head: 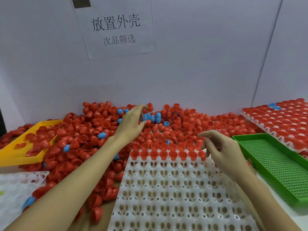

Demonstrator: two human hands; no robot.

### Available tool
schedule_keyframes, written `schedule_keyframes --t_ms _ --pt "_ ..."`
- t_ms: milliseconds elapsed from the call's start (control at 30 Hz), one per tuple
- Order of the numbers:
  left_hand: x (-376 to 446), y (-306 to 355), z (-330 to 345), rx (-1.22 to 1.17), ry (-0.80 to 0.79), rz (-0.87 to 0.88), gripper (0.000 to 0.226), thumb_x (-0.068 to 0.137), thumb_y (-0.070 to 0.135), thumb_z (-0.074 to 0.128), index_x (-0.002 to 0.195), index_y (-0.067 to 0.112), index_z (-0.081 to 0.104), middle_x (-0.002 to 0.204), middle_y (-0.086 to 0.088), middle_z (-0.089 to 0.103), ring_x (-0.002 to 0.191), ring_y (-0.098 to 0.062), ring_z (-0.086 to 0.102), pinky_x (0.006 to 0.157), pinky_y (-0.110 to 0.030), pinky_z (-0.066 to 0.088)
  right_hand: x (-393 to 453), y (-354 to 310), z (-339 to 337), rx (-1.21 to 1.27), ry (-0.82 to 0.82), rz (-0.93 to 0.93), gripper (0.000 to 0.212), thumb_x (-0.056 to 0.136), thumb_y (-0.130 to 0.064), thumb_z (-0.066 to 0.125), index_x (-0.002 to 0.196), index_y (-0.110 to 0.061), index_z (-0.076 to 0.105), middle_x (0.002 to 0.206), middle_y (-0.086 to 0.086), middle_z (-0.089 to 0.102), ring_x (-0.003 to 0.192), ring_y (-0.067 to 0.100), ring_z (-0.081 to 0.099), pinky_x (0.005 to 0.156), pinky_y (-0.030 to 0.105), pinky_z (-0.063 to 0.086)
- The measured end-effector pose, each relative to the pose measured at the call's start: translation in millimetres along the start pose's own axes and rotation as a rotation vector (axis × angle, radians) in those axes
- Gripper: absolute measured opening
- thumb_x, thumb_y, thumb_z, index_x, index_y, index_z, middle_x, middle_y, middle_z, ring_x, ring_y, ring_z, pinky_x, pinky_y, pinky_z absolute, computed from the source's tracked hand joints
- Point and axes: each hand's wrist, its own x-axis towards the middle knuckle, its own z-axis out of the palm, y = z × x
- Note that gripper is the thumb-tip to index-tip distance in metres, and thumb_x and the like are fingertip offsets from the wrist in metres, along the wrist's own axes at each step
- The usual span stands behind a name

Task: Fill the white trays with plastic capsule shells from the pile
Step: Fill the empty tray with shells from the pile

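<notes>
A big pile of red capsule shells (93, 130), with a few blue ones (152, 116) mixed in, covers the table's far half. A white tray (166, 189) with rows of round holes lies in front of me; its far row holds red shells (166, 155). My left hand (131, 122) reaches into the pile near the blue shells, fingers loosely spread, holding nothing I can see. My right hand (221, 147) hovers over the tray's far right corner with fingers loosely curled; I see no shell in it.
A yellow tray (15, 155) with some red shells sits at the left. A green perforated tray (275, 164) lies at the right. Behind it stands a white tray filled with red shells (283, 120). Another white tray (15, 189) lies at the near left. A wall with a paper sign (115, 27) closes the back.
</notes>
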Motion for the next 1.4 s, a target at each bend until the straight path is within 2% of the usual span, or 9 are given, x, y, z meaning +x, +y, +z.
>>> schedule_keyframes --t_ms 133,300,500,633,833,1000,1100,1267,1400 --pt "-39.6 42.7 -9.4 -0.26 0.008 0.006 0.059 0.087 0.007 0.081 0.137 0.022 0.054 0.109 0.008 0.057 0.099 -0.004 0.063 0.087 -0.013 0.054 -0.8 -3.0 1.0 0.037 -0.013 0.008 0.026 0.103 -0.004 0.061 0.113 -0.025 0.073 0.08 -0.014 0.073 0.066 0.01 0.072 0.062 0.012 0.053" --pt "-91.6 69.4 -12.3 -0.396 0.032 -0.045 0.05 0.086 0.004 0.081 0.128 0.023 0.062 0.11 0.013 0.064 0.106 -0.004 0.066 0.09 -0.01 0.05 -1.1 -11.7 1.3 0.098 -0.093 0.029 0.029 0.103 -0.004 0.062 0.116 -0.028 0.072 0.086 -0.01 0.075 0.073 0.015 0.075 0.065 0.022 0.059" --pt "-113.5 84.4 -13.6 -0.493 -0.039 0.003 0.048 0.09 0.008 0.081 0.13 0.025 0.062 0.117 0.015 0.068 0.116 -0.007 0.067 0.098 -0.016 0.052 -7.3 -44.8 4.2 0.36 -0.41 -0.06 0.03 0.104 -0.018 0.066 0.132 -0.028 0.071 0.129 -0.01 0.073 0.111 0.016 0.074 0.084 0.033 0.064" --pt "-118.0 87.0 -15.2 -0.73 -0.047 -0.152 0.027 0.095 0.012 0.075 0.118 0.023 0.065 0.117 0.01 0.073 0.116 -0.012 0.069 0.098 -0.023 0.055 -12.2 -52.7 8.5 0.37 -0.474 -0.045 0.026 0.099 -0.019 0.073 0.119 -0.036 0.076 0.107 -0.003 0.079 0.094 0.016 0.076 0.081 0.031 0.062" --pt "-120.6 92.4 -10.0 -0.93 -0.081 -0.358 0.016 0.093 0.016 0.077 0.108 0.018 0.072 0.107 0.004 0.078 0.104 -0.013 0.074 0.092 -0.025 0.058 -13.3 -49.7 9.0 0.478 -0.541 -0.002 0.027 0.107 -0.02 0.062 0.13 -0.03 0.071 0.093 0.007 0.075 0.079 0.017 0.068 0.072 0.026 0.056" --pt "-123.7 94.4 -7.3 -0.932 -0.115 -0.356 0.019 0.094 0.012 0.077 0.11 0.019 0.071 0.112 0.006 0.077 0.107 -0.013 0.073 0.093 -0.022 0.056 -13.3 -47.7 14.5 0.32 -0.489 -0.074 0.032 0.103 -0.006 0.066 0.113 -0.034 0.077 0.081 0.006 0.072 0.061 0.009 0.058 0.06 0.019 0.047" --pt "-123.5 94.9 -8.0 -0.932 -0.159 -0.343 0.023 0.095 0.013 0.075 0.116 0.021 0.071 0.121 0.008 0.075 0.112 -0.012 0.072 0.097 -0.023 0.056 -11.9 -43.6 12.1 0.285 -0.479 -0.075 0.027 0.099 -0.01 0.071 0.108 -0.035 0.078 0.077 -0.007 0.07 0.058 0.008 0.053 0.058 0.02 0.046" --pt "-131.0 100.7 -5.2 -0.772 -0.289 -0.297 0.036 0.098 0.037 0.072 0.132 0.041 0.061 0.137 0.027 0.06 0.123 0.001 0.063 0.102 -0.026 0.055 -3.9 -32.6 -4.4 0.221 -0.331 -0.024 0.022 0.095 -0.009 0.074 0.104 -0.029 0.077 0.073 -0.013 0.068 0.058 0.007 0.058 0.055 0.018 0.047" --pt "-138.8 107.4 -2.7 -0.4 -0.592 -0.035 0.047 0.099 0.059 0.059 0.144 0.05 0.049 0.149 0.038 0.043 0.138 0.018 0.035 0.115 -0.019 0.027 6.7 -6.6 -31.6 -0.079 -0.116 0.005 0.024 0.092 -0.009 0.077 0.1 -0.032 0.074 0.092 -0.009 0.074 0.076 0.007 0.07 0.063 0.024 0.055"
